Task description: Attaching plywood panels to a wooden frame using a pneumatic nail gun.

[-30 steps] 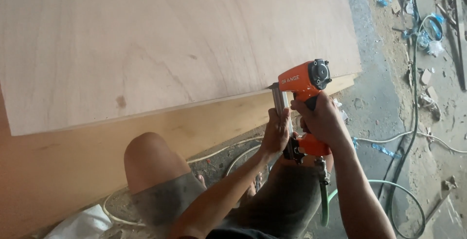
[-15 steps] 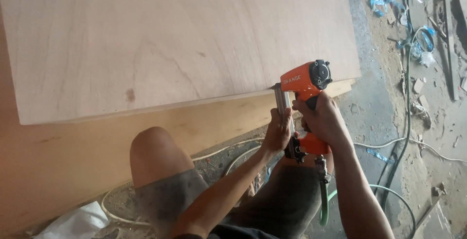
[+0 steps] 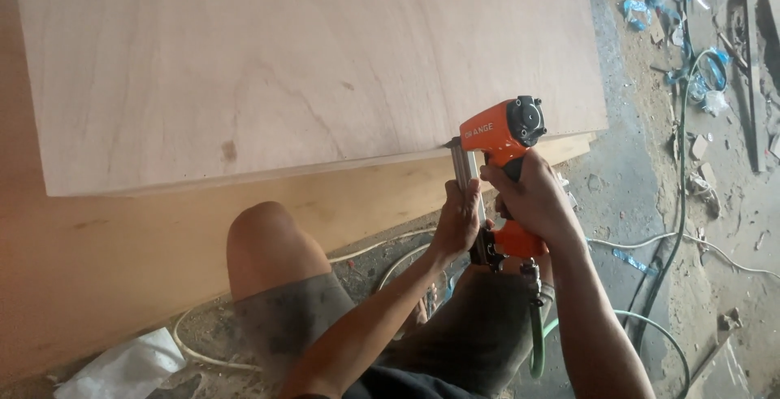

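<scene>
I see my right hand (image 3: 532, 204) closed around the handle of the orange nailer (image 3: 500, 139), fingers wrapped just under its head. My left hand (image 3: 459, 220) is closed on the nailer's metal magazine (image 3: 467, 173), thumb and fingers pinching it from the left side. The nailer stands roughly upright, head at the top, its nose pressed against the near edge of the plywood sheet (image 3: 309, 66), close to that sheet's right-hand corner. The black cap on the nailer's head faces right. The sheet lies flat and fills the upper part of the view; beneath it a second board (image 3: 162, 245) juts out toward me, lower and darker in tone. A green hose (image 3: 536, 342) hangs from the bottom of the nailer's handle and curves down beside my right forearm. My left knee (image 3: 264, 240) is raised, touching or just short of the lower board's edge; I cannot tell which. A white cable (image 3: 374, 249) runs across the floor (image 3: 617, 179) between knee and hands. To the right, the floor carries scattered debris (image 3: 691, 82), plastic scraps and a dark hose. A crumpled white sheet (image 3: 122, 366) lies at lower left.
</scene>
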